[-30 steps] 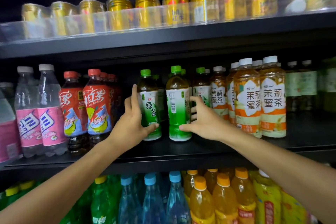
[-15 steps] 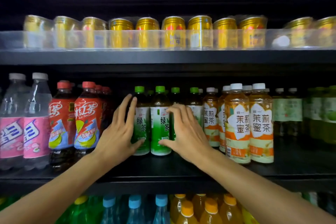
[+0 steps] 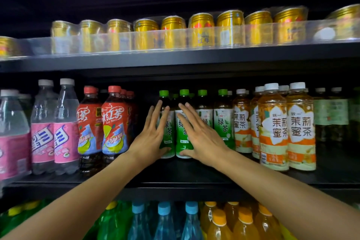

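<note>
**Head view: two flat hands square up green tea bottles on a shop shelf**

Two bare forearms reach up and forward to a black metal shelf (image 3: 175,183) packed with drinks. The left hand (image 3: 150,140) lies flat against the left green tea bottle (image 3: 169,132), a dark plastic bottle with a green cap and a green-and-white label. Its fingers are straight and spread, and the thumb touches the bottle's base. The right hand (image 3: 202,138) does the same on the right green tea bottle (image 3: 182,142), an identical one that stands touching the first.

Neither hand grips anything: both are fully open, palms pressing. Both bottles stand upright under the palms with labels facing out. They seem a little ahead of the matching green tea row (image 3: 223,122) just right of the right hand.

Left of the left hand, past a dark gap, stand red-labelled iced tea bottles (image 3: 114,122). Well right of the right hand are orange-and-white jasmine tea bottles (image 3: 272,128). Gold cans (image 3: 201,31) line the shelf above the fingertips.

The step appears to be sliding the pair back into line.
- Push low, near the thumbs, so the tall bottles slide rather than tip.
- Move both hands at one pace so the two bottles do not part.
- Stop when their fronts match the neighbours, labels forward.
- A hard shove could topple bottles hidden behind.
</note>
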`<state>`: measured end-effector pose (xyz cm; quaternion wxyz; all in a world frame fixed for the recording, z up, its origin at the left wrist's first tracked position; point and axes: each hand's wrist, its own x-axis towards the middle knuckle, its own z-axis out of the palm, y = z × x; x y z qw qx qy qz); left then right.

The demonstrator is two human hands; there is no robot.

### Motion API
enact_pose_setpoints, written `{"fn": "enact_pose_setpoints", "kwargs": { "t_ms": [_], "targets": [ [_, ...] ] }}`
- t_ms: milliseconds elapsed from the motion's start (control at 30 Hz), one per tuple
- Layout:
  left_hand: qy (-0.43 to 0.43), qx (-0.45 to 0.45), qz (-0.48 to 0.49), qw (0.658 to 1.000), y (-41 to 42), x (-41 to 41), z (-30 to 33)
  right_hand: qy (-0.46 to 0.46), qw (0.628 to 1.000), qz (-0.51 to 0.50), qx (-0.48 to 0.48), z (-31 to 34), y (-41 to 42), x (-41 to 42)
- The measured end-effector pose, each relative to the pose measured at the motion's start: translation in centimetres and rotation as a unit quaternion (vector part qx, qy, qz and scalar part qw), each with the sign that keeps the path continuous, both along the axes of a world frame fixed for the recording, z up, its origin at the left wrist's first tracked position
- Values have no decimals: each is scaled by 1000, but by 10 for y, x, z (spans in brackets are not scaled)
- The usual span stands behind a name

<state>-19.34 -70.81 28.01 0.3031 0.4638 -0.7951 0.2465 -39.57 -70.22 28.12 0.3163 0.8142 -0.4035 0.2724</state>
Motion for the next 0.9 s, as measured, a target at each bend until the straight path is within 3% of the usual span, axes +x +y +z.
{"fn": "enact_pose_setpoints", "kwargs": {
  "t_ms": [267, 533, 900],
  "targets": [
    [-16, 17, 27, 999, 1, 1, 5, 23, 1000, 5, 15, 5, 7, -16],
    [-105, -36, 16, 994, 2, 4, -14, 43, 997, -35, 57, 2, 22, -16],
    [-145, 34, 95, 984, 6, 7, -11, 70, 992, -81, 62, 4, 15, -7]
  ]
}}
